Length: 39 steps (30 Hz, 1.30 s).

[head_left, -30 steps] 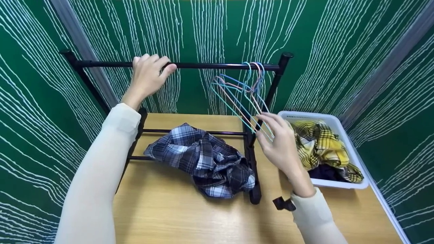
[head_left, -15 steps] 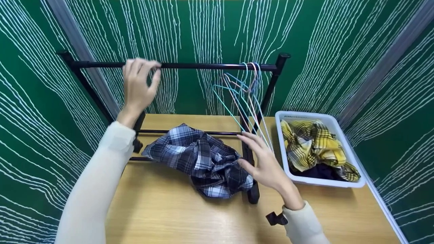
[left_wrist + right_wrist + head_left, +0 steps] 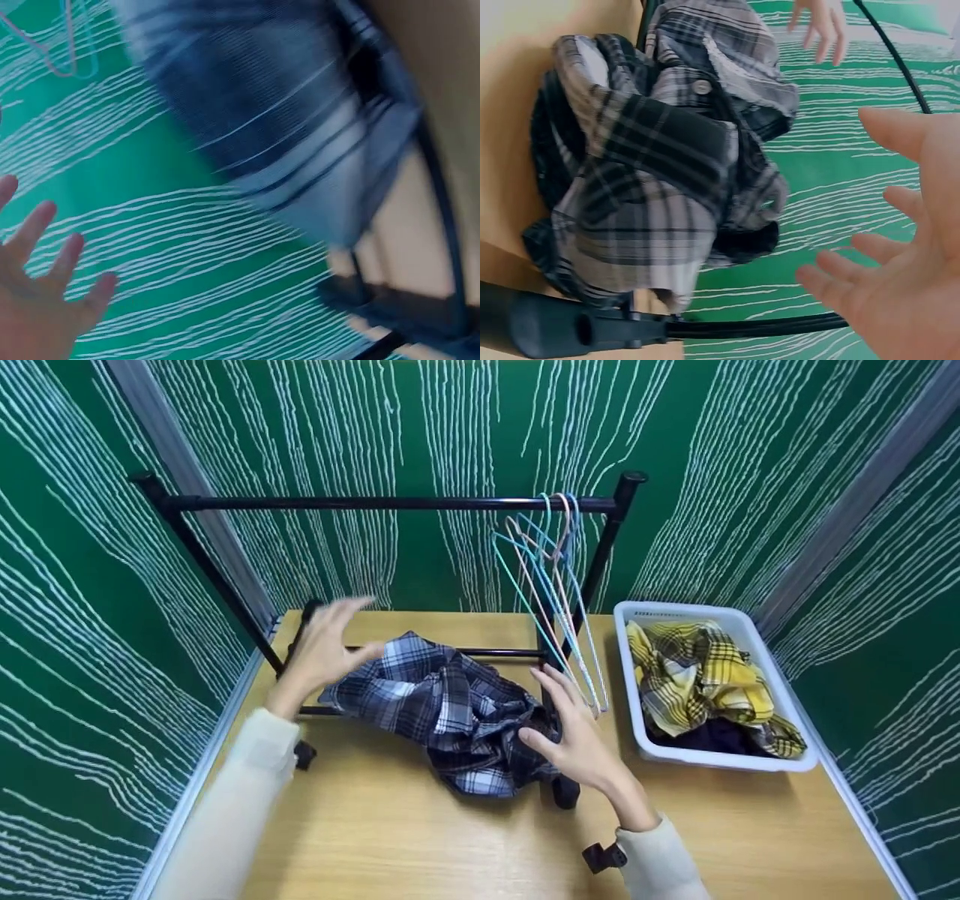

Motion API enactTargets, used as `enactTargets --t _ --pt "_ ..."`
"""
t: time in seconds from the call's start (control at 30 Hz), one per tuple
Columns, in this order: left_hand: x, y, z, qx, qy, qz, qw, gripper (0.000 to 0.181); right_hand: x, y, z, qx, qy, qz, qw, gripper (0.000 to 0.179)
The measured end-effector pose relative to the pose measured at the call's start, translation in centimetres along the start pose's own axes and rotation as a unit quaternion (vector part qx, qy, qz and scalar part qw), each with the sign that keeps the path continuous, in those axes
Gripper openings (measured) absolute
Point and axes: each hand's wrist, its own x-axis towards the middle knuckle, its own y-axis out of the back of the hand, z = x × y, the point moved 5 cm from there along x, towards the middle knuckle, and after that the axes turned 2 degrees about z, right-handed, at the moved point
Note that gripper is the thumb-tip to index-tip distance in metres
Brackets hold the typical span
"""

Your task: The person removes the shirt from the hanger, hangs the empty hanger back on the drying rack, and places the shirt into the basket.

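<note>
A crumpled dark blue, black and white plaid shirt (image 3: 442, 697) lies over the lower bars of a black clothes rack (image 3: 337, 503). My left hand (image 3: 326, 652), blurred, hovers by the shirt's left end with fingers spread and nothing held. At the shirt's right end is my right hand (image 3: 574, 735), fingers and thumb apart. The right wrist view shows that palm and the shirt (image 3: 652, 165) separated by a gap, with a button on the cloth. In the left wrist view the left fingers (image 3: 64, 262) are spread away from the shirt (image 3: 270, 112).
Three thin hangers (image 3: 551, 585), in green, pink and blue, hang at the right end of the rack's top bar. A white plastic basket (image 3: 626, 682) with yellow plaid and dark clothes stands on the wooden table (image 3: 420, 847) at right. Green panels with white lines surround it.
My left hand has let go of the top bar and come down towards the shirt. My right hand has left the hangers and moved down-left to the shirt; the hangers have swung back.
</note>
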Motion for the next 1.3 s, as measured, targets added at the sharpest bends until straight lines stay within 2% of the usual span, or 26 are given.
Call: enactTargets --t 0.07,0.17,0.27,0.37,0.63,0.9,1.07,1.3 --pt "-1.1 -1.6 -1.2 -0.007 0.040 -0.043 0.9982 0.099 -0.2 -0.5 0.7 -0.001 -0.016 -0.003 0.9999 0.089" --pt "-2.4 -3.5 -2.7 -0.012 0.079 -0.082 0.9934 0.112 -0.6 -1.3 1.8 0.007 -0.048 -0.008 0.9988 0.094" --pt "-3.0 -5.1 -3.6 -0.024 0.098 -0.099 0.9900 0.120 -1.2 -2.1 2.9 0.022 -0.079 -0.016 0.9965 0.100" --pt "-3.4 -6.6 -4.2 -0.036 0.108 -0.107 0.9878 0.125 -1.5 -3.0 3.8 0.033 -0.093 -0.020 0.9949 0.107" --pt "-4.0 -10.3 -5.1 -0.051 0.100 -0.129 0.9852 0.134 -2.2 -5.3 5.8 0.013 -0.111 -0.035 0.9931 0.118" --pt "-4.5 -13.2 -4.4 -0.065 0.096 -0.160 0.9803 0.142 -2.7 -7.2 7.7 0.018 -0.145 -0.040 0.9884 0.127" --pt "-4.6 -14.8 -3.5 -0.078 0.096 -0.180 0.9760 0.143 -2.7 -8.2 8.3 0.009 -0.159 -0.048 0.9861 0.128" --pt "-4.3 -16.5 -1.6 -0.101 0.049 -0.183 0.9766 0.143 -2.4 -8.9 8.4 0.012 -0.162 -0.061 0.9849 0.125"
